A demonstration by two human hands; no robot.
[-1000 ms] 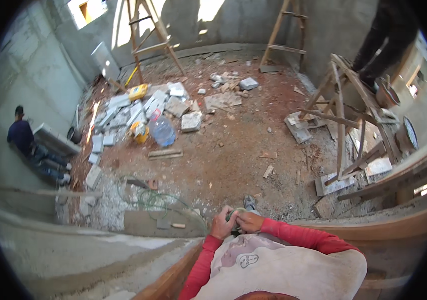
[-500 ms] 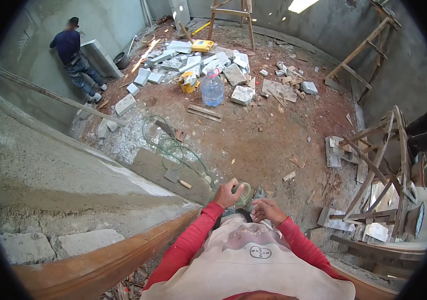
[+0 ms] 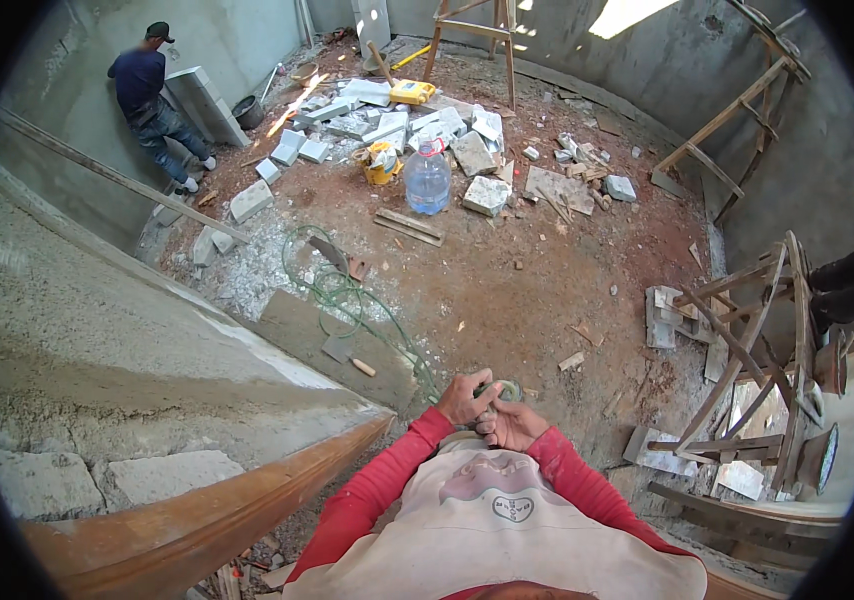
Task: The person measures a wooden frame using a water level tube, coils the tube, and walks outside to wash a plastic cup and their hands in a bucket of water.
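Observation:
My left hand (image 3: pixel 462 398) and my right hand (image 3: pixel 513 425) are pressed together in front of my chest, fingers curled. Between them sits a small round greenish object (image 3: pixel 503 388), mostly hidden by the fingers, so I cannot tell what it is. Both sleeves are red. I stand high above a dirt floor. A thin green line (image 3: pixel 339 292) lies in loops on the ground below my hands.
A rough plastered wall top (image 3: pixel 97 330) and a wooden plank (image 3: pixel 197 520) are at my left. Below lie grey blocks (image 3: pixel 487 195), a water jug (image 3: pixel 428 178) and a yellow bucket (image 3: pixel 380 162). Wooden trestles (image 3: pixel 747 340) stand right. Another person (image 3: pixel 152 95) works at the far left wall.
The view has swung left and tilted, bringing the plastered wall and the other person further into frame. My hands stay together on the small object, close to my chest.

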